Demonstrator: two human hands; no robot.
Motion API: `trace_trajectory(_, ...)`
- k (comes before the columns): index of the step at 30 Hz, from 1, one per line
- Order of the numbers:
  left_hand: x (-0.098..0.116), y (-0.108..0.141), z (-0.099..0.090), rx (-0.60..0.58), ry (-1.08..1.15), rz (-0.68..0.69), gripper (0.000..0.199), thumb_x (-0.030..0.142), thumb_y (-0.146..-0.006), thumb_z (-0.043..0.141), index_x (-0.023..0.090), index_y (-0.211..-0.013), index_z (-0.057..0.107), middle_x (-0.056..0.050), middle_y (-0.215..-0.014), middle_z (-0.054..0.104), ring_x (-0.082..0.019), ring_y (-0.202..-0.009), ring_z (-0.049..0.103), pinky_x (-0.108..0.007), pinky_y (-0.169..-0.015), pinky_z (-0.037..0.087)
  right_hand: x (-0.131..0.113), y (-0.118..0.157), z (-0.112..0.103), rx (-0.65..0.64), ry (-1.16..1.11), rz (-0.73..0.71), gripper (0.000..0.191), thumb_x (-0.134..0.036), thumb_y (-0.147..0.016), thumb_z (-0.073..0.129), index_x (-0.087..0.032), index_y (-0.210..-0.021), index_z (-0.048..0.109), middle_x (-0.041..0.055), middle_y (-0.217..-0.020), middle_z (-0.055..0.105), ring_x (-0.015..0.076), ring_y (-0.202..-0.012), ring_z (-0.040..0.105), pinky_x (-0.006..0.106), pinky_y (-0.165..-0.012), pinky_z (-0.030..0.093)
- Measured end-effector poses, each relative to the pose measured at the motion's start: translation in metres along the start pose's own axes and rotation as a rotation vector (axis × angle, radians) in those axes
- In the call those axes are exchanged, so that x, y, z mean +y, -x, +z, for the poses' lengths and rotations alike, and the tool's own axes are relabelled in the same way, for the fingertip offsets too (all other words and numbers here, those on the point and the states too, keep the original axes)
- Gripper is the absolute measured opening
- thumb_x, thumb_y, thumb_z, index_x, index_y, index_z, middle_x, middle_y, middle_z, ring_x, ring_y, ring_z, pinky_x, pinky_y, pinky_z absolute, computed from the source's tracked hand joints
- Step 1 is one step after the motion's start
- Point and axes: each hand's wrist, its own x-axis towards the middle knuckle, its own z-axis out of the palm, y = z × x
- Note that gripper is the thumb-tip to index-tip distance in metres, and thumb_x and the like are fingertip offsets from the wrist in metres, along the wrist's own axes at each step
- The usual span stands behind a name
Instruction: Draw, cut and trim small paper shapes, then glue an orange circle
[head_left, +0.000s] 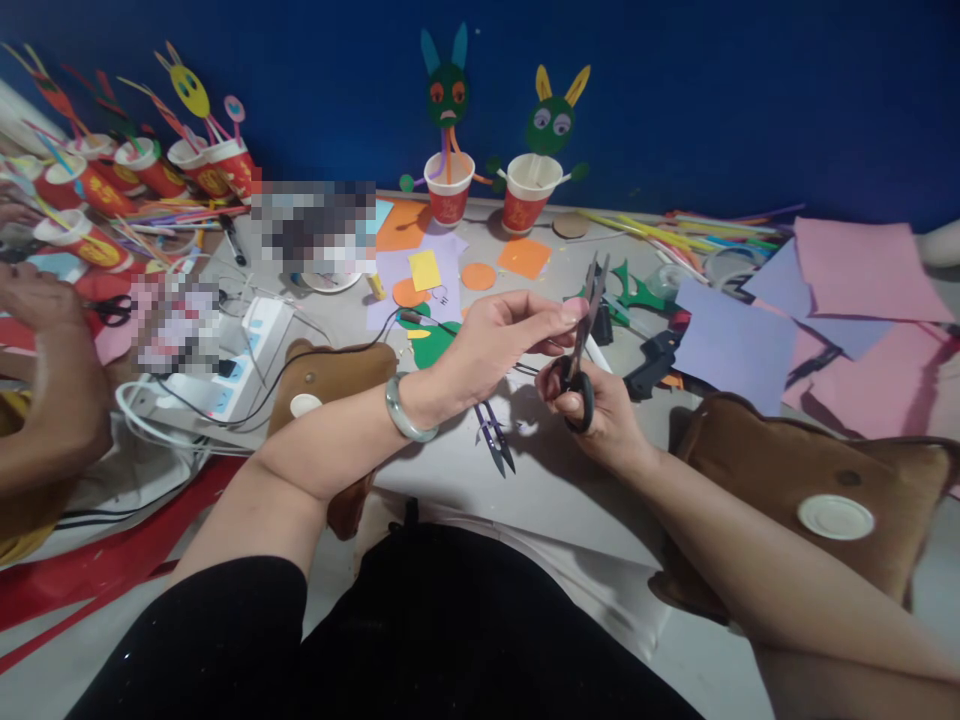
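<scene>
My right hand grips black-handled scissors with fingers through the loops, the blades pointing up and slightly apart. My left hand is pinched close beside the blades, with a small pink piece of paper at its thumb and fingertips; most of the piece is hidden. Below the hands, dark thread snips lie on the white table among tiny scraps. Under my left wrist is a green paper shape. Orange paper circles and a yellow square lie further back.
Two paper cups with green paper heads stand by the blue wall. At right are a black glue gun, purple sheets and pink sheets. A power strip with cables and a co-worker's arm are left.
</scene>
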Motion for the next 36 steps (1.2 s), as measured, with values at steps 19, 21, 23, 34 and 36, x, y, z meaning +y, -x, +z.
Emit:
trace_trajectory(19,-0.0002,-0.0002,-0.0018,-0.014,-0.02,0.052,0.027,0.022,-0.082,0.088,0.016,-0.067,0.068,0.003,-0.065,0.069,-0.005,-0.065,0.066,-0.018,-0.069,0.057,0.0015,0.0017,-0.0038,0.002,0.058,0.002,0.065,-0.086,-0.079,0.072,-0.024,-0.072,0.054,0.0015,-0.069,0.053,0.0198,-0.07,0.05,0.036,-0.066,0.043)
trace_trajectory(21,0.0005,0.0004,-0.0018,-0.013,-0.02,0.062,0.026,0.022,-0.082,0.088,0.015,-0.068,0.068,0.003,-0.065,0.069,-0.005,-0.066,0.067,-0.018,-0.07,0.057,0.0007,0.0019,-0.0034,0.016,0.056,0.01,0.067,-0.088,-0.077,0.071,-0.024,-0.071,0.053,0.0012,-0.068,0.052,0.0204,-0.07,0.05,0.036,-0.066,0.043)
trace_trajectory(23,0.0011,0.0009,-0.002,-0.017,-0.022,0.074,0.024,0.021,-0.083,0.087,0.014,-0.069,0.068,0.003,-0.066,0.069,-0.006,-0.066,0.067,-0.02,-0.071,0.057,-0.0002,0.0019,-0.003,0.021,0.057,0.015,0.068,-0.09,-0.076,0.071,-0.025,-0.07,0.053,0.0013,-0.067,0.052,0.0204,-0.069,0.05,0.037,-0.066,0.042)
trace_trajectory(34,0.0035,0.001,-0.0019,0.008,-0.095,0.077,0.03,0.028,-0.08,0.092,0.018,-0.067,0.066,0.002,-0.068,0.069,-0.01,-0.069,0.067,-0.025,-0.075,0.057,-0.0014,0.0017,-0.0033,0.019,0.065,0.014,0.068,-0.09,-0.075,0.071,-0.025,-0.068,0.052,0.0015,-0.065,0.051,0.0204,-0.066,0.048,0.038,-0.064,0.042)
trace_trajectory(36,0.0035,0.0017,-0.0023,0.0,-0.088,0.091,0.028,0.025,-0.082,0.09,0.017,-0.068,0.067,0.002,-0.069,0.069,-0.009,-0.069,0.067,-0.024,-0.075,0.057,-0.0012,0.0017,-0.0038,0.022,0.063,0.009,0.068,-0.09,-0.075,0.072,-0.025,-0.068,0.053,0.0014,-0.065,0.051,0.0204,-0.066,0.048,0.037,-0.063,0.042)
